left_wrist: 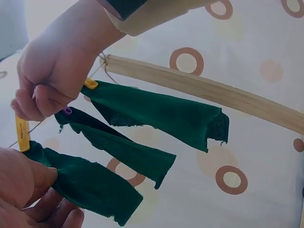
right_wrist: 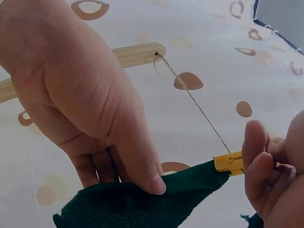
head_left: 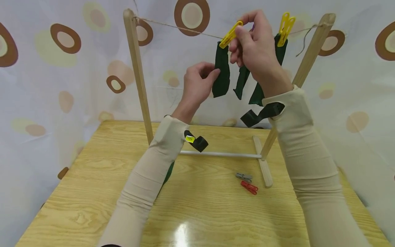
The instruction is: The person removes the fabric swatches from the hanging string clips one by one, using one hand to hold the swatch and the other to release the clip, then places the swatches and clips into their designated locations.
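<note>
My right hand [head_left: 257,48] pinches a yellow clothespin [head_left: 229,35] at the string line. The clothespin's jaws sit at the top corner of a dark green cloth strip [head_left: 220,73] hanging from the line. Lower down, my left hand [head_left: 200,80] pinches the left edge of that same strip between thumb and fingers. Two more green pieces hang to the right: a middle cloth [left_wrist: 123,149] with a bit of a purple clothespin [left_wrist: 67,110] at its top, and a far cloth [left_wrist: 161,111] under yellow clothespins [head_left: 285,29]. My right hand partly hides both in the head view.
Wooden posts [head_left: 137,75] carry the string [head_left: 182,28], joined low down by a pale rod [head_left: 220,154]. On the table [head_left: 92,192] lie a grey clothespin [head_left: 243,177] and a red clothespin [head_left: 249,188]. Green cloth [head_left: 169,173] shows behind my left sleeve. A patterned curtain hangs behind.
</note>
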### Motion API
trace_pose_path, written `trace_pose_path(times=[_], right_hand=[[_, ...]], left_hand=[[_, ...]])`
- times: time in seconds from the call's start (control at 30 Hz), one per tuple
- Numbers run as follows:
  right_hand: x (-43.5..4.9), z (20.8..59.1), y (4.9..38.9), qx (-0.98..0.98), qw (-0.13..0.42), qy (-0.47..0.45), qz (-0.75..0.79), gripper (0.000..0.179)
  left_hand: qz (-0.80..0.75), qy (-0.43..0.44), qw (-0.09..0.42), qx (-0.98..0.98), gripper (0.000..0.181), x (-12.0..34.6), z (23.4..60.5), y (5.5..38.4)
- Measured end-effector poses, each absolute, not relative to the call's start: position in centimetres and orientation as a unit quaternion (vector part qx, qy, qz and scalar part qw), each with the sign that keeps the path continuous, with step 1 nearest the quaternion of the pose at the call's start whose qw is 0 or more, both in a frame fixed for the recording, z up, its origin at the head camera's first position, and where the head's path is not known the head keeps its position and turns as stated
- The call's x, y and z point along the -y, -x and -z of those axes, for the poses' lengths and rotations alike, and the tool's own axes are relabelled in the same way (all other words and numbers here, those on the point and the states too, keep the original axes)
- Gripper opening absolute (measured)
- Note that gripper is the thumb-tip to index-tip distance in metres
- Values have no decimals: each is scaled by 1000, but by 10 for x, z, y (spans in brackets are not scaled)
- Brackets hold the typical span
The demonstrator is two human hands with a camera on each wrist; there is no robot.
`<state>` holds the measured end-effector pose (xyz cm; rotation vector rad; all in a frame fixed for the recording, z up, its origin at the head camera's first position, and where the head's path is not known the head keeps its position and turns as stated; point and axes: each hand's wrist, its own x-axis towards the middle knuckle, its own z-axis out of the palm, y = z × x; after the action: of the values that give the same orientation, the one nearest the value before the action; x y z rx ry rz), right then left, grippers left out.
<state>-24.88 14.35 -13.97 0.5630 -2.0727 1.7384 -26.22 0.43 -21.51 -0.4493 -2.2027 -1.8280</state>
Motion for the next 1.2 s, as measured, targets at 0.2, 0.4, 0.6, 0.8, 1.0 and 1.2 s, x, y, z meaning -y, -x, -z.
trace_pose_path(times=[0.2,0.4,0.6,0.8,1.0,1.2], right_hand=[[-144,143,250,698,190,-214,-656,9],[-142,145,252,662,203,-199,-693,12],[-142,150,250,638,222,-172,-717,11],[-141,145,252,620,234,-183,-727,10],[-144,140,253,612,242,-195,-728,11],[-144,140,251,596,241,-204,-738,10]], left_hand=[[617,153,123,763,23,0,218,261],[626,149,131,754,22,3,219,259],[631,171,120,747,21,0,224,254],[649,173,119,731,20,0,222,255],[676,183,88,709,20,-2,222,255],[679,176,79,708,20,-1,224,254]])
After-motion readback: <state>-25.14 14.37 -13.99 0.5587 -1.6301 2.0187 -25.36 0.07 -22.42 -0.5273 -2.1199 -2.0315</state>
